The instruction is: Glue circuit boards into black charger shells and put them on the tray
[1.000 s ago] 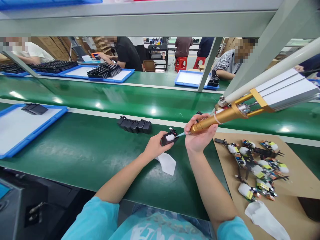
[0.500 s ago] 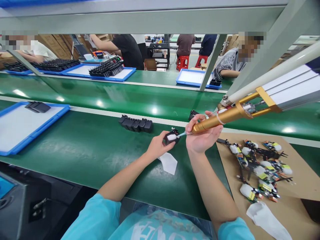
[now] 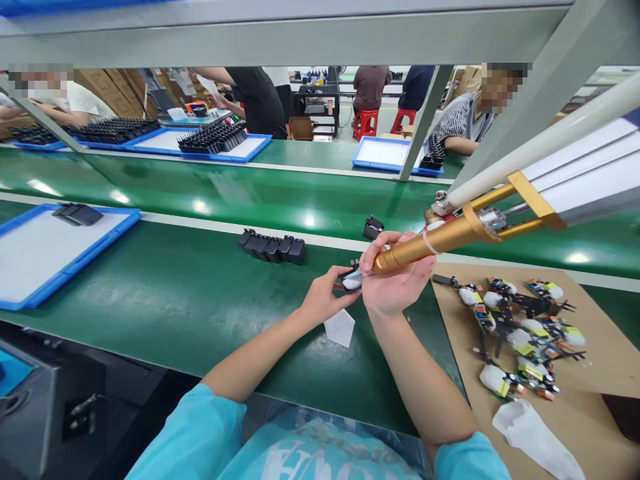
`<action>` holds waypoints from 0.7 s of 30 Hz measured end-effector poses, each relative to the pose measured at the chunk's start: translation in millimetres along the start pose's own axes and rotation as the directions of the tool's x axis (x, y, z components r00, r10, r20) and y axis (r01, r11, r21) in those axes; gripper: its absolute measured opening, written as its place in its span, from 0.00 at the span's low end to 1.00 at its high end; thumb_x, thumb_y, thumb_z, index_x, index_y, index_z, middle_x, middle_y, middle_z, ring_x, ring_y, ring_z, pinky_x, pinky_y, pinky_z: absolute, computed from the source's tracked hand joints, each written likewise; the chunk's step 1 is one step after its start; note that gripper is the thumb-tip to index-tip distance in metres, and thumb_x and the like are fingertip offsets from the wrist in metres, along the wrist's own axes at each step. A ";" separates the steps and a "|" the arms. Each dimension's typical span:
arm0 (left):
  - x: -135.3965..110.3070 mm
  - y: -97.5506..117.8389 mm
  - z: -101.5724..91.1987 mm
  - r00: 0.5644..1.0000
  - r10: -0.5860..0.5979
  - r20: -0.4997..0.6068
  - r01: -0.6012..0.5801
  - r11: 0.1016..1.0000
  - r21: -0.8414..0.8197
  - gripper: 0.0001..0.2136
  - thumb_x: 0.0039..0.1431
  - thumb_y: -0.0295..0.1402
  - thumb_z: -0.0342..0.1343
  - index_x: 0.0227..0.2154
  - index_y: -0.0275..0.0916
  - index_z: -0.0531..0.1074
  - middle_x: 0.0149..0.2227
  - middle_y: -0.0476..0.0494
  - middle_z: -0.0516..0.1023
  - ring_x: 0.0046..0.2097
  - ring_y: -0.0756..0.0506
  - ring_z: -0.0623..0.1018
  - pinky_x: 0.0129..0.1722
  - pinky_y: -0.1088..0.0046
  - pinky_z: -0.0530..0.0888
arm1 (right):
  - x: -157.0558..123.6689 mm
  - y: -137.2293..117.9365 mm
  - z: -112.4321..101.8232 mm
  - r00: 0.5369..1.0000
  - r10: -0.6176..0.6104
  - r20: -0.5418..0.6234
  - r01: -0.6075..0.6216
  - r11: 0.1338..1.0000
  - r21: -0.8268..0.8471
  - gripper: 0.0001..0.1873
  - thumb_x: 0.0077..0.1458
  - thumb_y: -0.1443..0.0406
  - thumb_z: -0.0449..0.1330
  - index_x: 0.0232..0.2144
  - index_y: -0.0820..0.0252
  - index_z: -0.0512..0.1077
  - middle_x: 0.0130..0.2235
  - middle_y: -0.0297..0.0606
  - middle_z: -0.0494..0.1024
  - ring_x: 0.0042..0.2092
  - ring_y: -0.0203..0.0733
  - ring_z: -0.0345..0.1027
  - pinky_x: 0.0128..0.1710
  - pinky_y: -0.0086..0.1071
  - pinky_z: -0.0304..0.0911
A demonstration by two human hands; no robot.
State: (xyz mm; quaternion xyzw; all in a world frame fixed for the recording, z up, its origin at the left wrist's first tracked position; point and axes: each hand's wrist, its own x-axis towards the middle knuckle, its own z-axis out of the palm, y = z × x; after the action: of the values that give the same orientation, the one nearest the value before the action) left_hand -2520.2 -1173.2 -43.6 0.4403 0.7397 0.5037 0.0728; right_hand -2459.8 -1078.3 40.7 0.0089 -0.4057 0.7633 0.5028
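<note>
Between the thumb and fingers of my left hand (image 3: pixel 323 293) is a small black plastic housing (image 3: pixel 345 272), with something white showing inside it. My right hand (image 3: pixel 397 287), palm up, has its fingers round the front end of a gold glue dispenser (image 3: pixel 415 252). Its pale nozzle reaches to the housing's opening, and the tip is hidden. A piece of white paper (image 3: pixel 341 328) lies on the green bench just below. Farther left stands a row of several black housings (image 3: pixel 271 247). Another black housing (image 3: pixel 373 227) sits beyond my right hand.
On the right, cardboard (image 3: pixel 595 327) bears several circuit boards (image 3: pixel 533 333) with white blobs and a white cloth (image 3: pixel 537 440). A blue-rimmed tray (image 3: pixel 85 257) with black housings is at left. Metal posts (image 3: pixel 425 123) rise behind the bench; people sit at a farther line.
The dispenser and my right hand have moved left and slightly down, closer to the housing. My left hand has tilted the housing and shifted slightly right. More of the far housing shows.
</note>
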 end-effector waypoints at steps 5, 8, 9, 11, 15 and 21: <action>-0.2 -0.8 -1.5 1.000 0.026 -0.006 -0.026 1.000 -0.003 0.20 0.50 0.39 0.60 0.45 0.40 0.66 0.41 0.46 0.78 0.39 0.47 0.79 0.39 0.70 0.78 | -0.5 -1.0 -0.3 1.000 0.021 -0.005 -0.020 1.000 0.012 0.22 0.53 0.43 0.43 0.38 0.50 0.61 0.30 0.30 0.66 0.19 0.29 0.59 0.15 0.27 0.51; 1.2 -1.3 -3.2 1.000 0.012 0.007 -0.012 1.000 -0.002 0.18 0.50 0.38 0.60 0.44 0.40 0.66 0.39 0.48 0.78 0.38 0.48 0.78 0.38 0.72 0.77 | 1.6 -0.6 -1.5 1.000 0.016 -0.012 -0.016 1.000 0.020 0.23 0.52 0.43 0.43 0.40 0.50 0.61 0.30 0.30 0.66 0.18 0.30 0.59 0.15 0.27 0.50; 1.9 -1.6 -3.8 1.000 -0.003 0.016 0.003 1.000 -0.007 0.18 0.50 0.38 0.60 0.43 0.40 0.66 0.39 0.48 0.78 0.37 0.48 0.78 0.39 0.72 0.77 | 2.7 -0.3 -2.1 1.000 0.011 -0.011 -0.011 1.000 0.028 0.23 0.53 0.44 0.42 0.40 0.50 0.61 0.30 0.30 0.66 0.18 0.30 0.59 0.15 0.27 0.50; 4.1 -3.2 -5.3 0.998 -0.044 0.039 0.045 0.999 -0.024 0.17 0.50 0.39 0.60 0.41 0.40 0.66 0.37 0.49 0.77 0.36 0.48 0.78 0.39 0.72 0.77 | 5.3 0.2 -3.5 1.000 0.000 -0.008 0.001 0.999 0.047 0.23 0.54 0.45 0.42 0.41 0.51 0.61 0.31 0.30 0.67 0.18 0.31 0.59 0.15 0.28 0.50; 10.8 -14.5 -11.7 0.990 -0.114 0.084 0.113 0.993 0.025 0.15 0.51 0.41 0.59 0.39 0.41 0.67 0.36 0.51 0.76 0.34 0.49 0.76 0.37 0.72 0.74 | 11.3 0.6 -7.5 0.999 -0.006 -0.031 0.008 0.997 0.072 0.25 0.56 0.45 0.39 0.42 0.52 0.63 0.30 0.31 0.68 0.19 0.31 0.60 0.15 0.28 0.49; 21.3 -46.2 -30.9 0.933 -0.231 0.277 0.174 0.961 0.213 0.16 0.48 0.40 0.60 0.40 0.41 0.69 0.33 0.51 0.76 0.35 0.46 0.75 0.36 0.69 0.72 | 20.4 0.0 -15.1 0.995 0.018 -0.094 -0.012 0.998 0.065 0.26 0.54 0.42 0.40 0.41 0.52 0.63 0.30 0.30 0.68 0.19 0.30 0.61 0.14 0.26 0.49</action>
State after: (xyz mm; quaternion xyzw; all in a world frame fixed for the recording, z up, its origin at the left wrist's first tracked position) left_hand -2576.8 -1183.6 -58.9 0.4374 0.8052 0.3501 0.1945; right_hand -2463.9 -1053.3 39.1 -0.0141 -0.3567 0.7793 0.5151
